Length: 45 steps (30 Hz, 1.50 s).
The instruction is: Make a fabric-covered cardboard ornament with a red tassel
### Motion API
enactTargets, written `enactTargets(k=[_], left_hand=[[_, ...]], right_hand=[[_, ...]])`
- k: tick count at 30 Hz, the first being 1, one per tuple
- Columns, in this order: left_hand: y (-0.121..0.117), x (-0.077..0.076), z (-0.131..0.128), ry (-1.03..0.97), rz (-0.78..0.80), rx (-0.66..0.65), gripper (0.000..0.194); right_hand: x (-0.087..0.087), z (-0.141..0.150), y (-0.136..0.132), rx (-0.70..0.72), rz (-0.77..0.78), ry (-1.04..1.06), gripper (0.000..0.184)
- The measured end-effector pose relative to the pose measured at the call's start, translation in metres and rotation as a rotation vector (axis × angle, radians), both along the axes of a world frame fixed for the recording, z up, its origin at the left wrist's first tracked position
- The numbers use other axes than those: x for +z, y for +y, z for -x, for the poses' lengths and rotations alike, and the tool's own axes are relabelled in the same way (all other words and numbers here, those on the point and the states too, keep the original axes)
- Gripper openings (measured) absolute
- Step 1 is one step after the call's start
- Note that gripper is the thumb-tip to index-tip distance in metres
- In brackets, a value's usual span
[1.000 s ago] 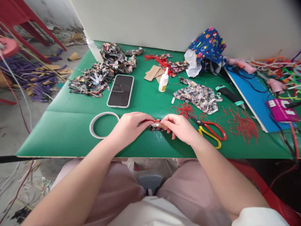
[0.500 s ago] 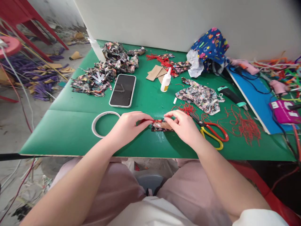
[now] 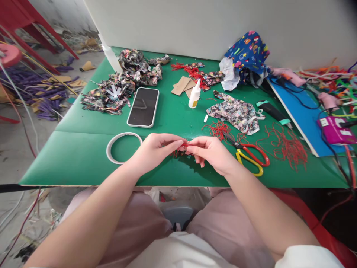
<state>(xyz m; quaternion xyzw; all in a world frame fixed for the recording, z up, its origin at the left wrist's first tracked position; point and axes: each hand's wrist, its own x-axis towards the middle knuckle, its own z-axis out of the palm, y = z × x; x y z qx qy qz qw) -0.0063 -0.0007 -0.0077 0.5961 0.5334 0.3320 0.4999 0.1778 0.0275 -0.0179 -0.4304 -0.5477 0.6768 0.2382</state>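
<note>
At the table's front middle, my left hand [image 3: 156,152] and my right hand [image 3: 214,154] meet fingertip to fingertip. Both pinch a small dark floral fabric strip [image 3: 182,148] with red thread on it, lifted slightly off the green table. Fingers cover most of the strip. Some red threads [image 3: 175,153] dangle below my left fingertips. Right of my right hand lie scissors [image 3: 247,150] with one red and one yellow handle, beside a heap of red thread [image 3: 219,129]. A roll of white tape [image 3: 109,149] rests flat just left of my left hand.
A phone [image 3: 143,108], a small glue bottle [image 3: 194,96], cardboard pieces [image 3: 180,85] and floral fabric [image 3: 234,113] lie beyond my hands. Crumpled fabric [image 3: 136,70] fills the back left. A cutter [image 3: 272,111], blue board [image 3: 299,123] and cables are at the right.
The strip lay flat with its brown backing showing; now it is raised and mostly covered by my fingers. My right hand has moved left to meet my left and closed on it.
</note>
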Motion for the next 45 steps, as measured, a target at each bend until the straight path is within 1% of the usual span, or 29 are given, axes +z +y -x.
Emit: enactTargets(k=[7, 12, 15, 19, 23, 25, 28, 30, 33, 36, 38, 40, 45], left_hand=[[0.001, 0.006, -0.002, -0.058, 0.07, -0.057, 0.033], [0.002, 0.001, -0.004, -0.128, 0.118, -0.053, 0.024], [0.002, -0.001, -0.005, -0.141, 0.124, -0.043, 0.022], [0.002, 0.0, -0.006, -0.227, 0.135, -0.025, 0.023], [0.003, 0.001, -0.005, -0.262, 0.141, 0.02, 0.021], [0.003, 0.0, -0.004, -0.278, 0.146, 0.03, 0.021], [0.003, -0.002, -0.003, -0.333, 0.17, 0.021, 0.02], [0.003, -0.002, -0.003, -0.412, 0.219, 0.01, 0.019], [0.002, -0.004, -0.003, -0.563, 0.345, -0.019, 0.017], [0.002, -0.005, -0.006, -0.645, 0.442, -0.039, 0.02], [0.001, -0.006, -0.007, -0.64, 0.458, -0.042, 0.023], [0.001, -0.006, -0.009, -0.587, 0.441, -0.034, 0.023], [0.002, -0.003, -0.008, -0.354, 0.308, 0.057, 0.02]], right_hand=[[0.002, -0.002, 0.0, -0.01, 0.026, 0.033, 0.023], [0.005, -0.002, 0.001, -0.003, 0.074, 0.051, 0.024], [0.006, -0.002, 0.001, -0.008, 0.084, 0.072, 0.027], [0.006, -0.003, 0.001, -0.035, 0.036, 0.082, 0.033], [0.003, -0.002, -0.001, 0.012, -0.023, -0.034, 0.033], [0.002, -0.001, -0.002, 0.012, -0.054, -0.066, 0.03], [0.003, -0.002, -0.002, -0.001, -0.078, -0.035, 0.023], [0.004, -0.003, -0.001, -0.005, -0.084, -0.004, 0.022], [0.005, -0.004, -0.001, -0.026, -0.097, 0.04, 0.022], [0.005, -0.005, -0.001, -0.043, -0.108, 0.056, 0.022], [0.004, -0.005, -0.001, -0.043, -0.115, 0.049, 0.022], [0.003, -0.005, -0.001, -0.038, -0.118, 0.046, 0.021], [0.004, -0.007, 0.001, -0.047, -0.145, 0.024, 0.022]])
